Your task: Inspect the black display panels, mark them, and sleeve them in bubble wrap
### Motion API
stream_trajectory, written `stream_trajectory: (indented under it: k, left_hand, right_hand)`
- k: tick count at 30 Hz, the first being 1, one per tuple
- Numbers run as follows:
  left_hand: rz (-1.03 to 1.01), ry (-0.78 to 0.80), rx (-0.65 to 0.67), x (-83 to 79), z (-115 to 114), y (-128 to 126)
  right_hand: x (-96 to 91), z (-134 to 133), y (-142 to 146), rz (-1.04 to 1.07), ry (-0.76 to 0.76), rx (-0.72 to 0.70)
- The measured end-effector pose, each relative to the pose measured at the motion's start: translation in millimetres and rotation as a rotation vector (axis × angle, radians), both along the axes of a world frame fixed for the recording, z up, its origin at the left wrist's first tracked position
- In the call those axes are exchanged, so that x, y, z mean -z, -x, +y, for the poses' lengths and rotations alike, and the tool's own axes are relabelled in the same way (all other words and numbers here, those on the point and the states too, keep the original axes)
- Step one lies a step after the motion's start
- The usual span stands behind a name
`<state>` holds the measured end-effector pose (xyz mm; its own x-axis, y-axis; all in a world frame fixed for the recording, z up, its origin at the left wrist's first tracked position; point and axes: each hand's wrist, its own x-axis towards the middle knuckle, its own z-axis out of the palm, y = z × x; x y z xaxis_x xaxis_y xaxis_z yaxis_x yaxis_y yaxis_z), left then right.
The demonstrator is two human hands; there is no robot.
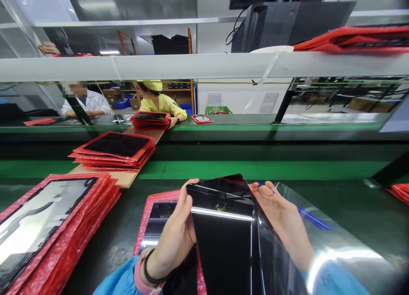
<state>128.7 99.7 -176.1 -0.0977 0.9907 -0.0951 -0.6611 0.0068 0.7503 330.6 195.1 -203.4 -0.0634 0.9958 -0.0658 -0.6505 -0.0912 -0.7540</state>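
Note:
My left hand (174,235) grips the left edge of a glossy black screen panel (223,239), tilted up towards me. At the panel's right side, my right hand (284,218) has its thumb and fingers closed on a clear film (345,239), which spreads over the hand and wrist. The film is apart from the panel's upper right edge; whether it touches lower down, I cannot tell. A thin blue strip (313,218) passes by the right fingers; its kind is unclear. Under the panel, another dark screen (159,214) lies on a red bubble-wrap sleeve (143,220).
Stacked screens in red bubble-wrap sleeves (86,222) stand at left. Another stack (111,148) rests on a wooden board (128,180) bridging the green ledge (255,169). Opposite, a person in yellow (164,103) touches a further stack. A white beam (191,67) crosses above.

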Motion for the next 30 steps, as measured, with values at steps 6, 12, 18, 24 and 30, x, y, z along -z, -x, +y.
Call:
stream_trajectory:
  k: [6, 12, 18, 24, 30]
  left_hand:
    - [0.006, -0.004, 0.009, -2.8, -4, -1]
    - [-0.019, -0.034, 0.009, -8.1, -13, -3]
    - [0.004, -0.231, 0.039, -4.4, -11, -4]
    - [0.046, -0.232, 0.003, -4.6, -14, -7]
    - [0.374, -0.026, 0.055, 7.6, -7, 1]
  right_hand:
    - [-2.7, -4, 4, -0.073, -0.010, 0.028]
    - [-12.7, -20, 9, -0.191, -0.129, -0.007]
    - [-21.3, -26, 10, -0.285, -0.199, -0.015]
    - [-17.0, -28, 13, -0.339, -0.246, -0.026]
    - [-1.9, -24, -2, -0.423, -0.363, 0.052]
